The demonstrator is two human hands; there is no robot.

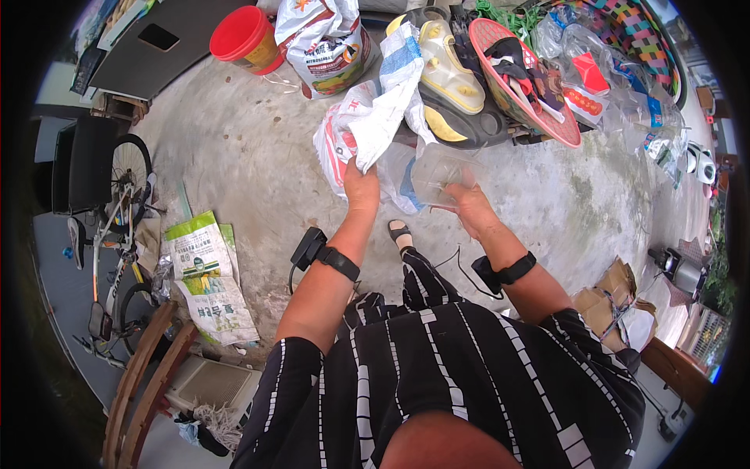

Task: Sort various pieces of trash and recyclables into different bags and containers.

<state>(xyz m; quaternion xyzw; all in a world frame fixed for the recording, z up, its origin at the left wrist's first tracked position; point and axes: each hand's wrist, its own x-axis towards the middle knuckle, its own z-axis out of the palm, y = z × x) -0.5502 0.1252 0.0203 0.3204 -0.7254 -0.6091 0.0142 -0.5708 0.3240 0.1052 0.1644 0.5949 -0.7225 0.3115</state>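
Observation:
My left hand (361,186) grips the edge of a white and blue woven plastic sack (394,94), which hangs down in front of me. In my right hand (469,202) is a clear plastic container (440,176), held beside the sack. A white plastic bag with red print (333,138) lies behind and left of my left hand. Beyond the sack are a yellow-and-clear plastic ride-on or shoe-shaped item (451,67) and a black and yellow piece (463,120) of the same look; their kind I cannot tell.
A red bucket (243,41) and a full printed sack (328,53) stand at the back. Right of them are a pink plastic basket (571,132) with cloth items and clear plastic packaging (627,111). Flattened sacks (205,275) and a bicycle (117,234) are at left, folded cardboard (609,299) at right.

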